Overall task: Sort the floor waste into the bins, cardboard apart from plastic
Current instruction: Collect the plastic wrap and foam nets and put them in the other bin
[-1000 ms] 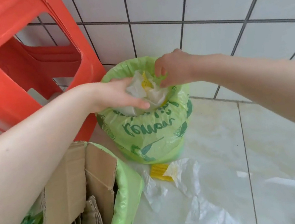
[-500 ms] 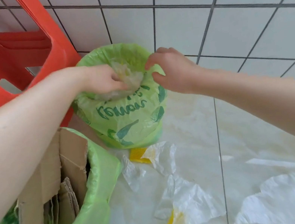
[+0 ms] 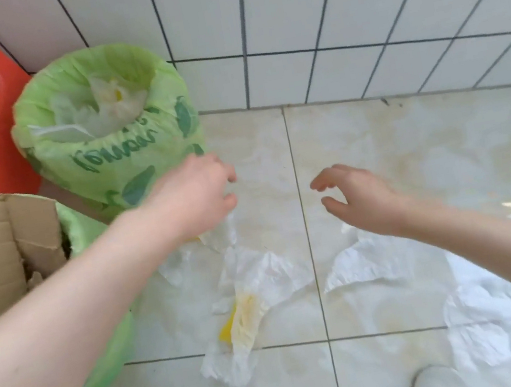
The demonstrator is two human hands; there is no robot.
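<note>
Head view: green-lettered bin liner (image 3: 111,157), its writing unreadable upside down.

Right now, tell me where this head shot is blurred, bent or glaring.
Head view: the left hand and its forearm are smeared by motion, the right hand less so; the wall grout lines bow, a wide-angle effect; a pale glare lies on the floor at the right edge; the plastic scraps and bin look soft; light is even, shadows faint.
</note>
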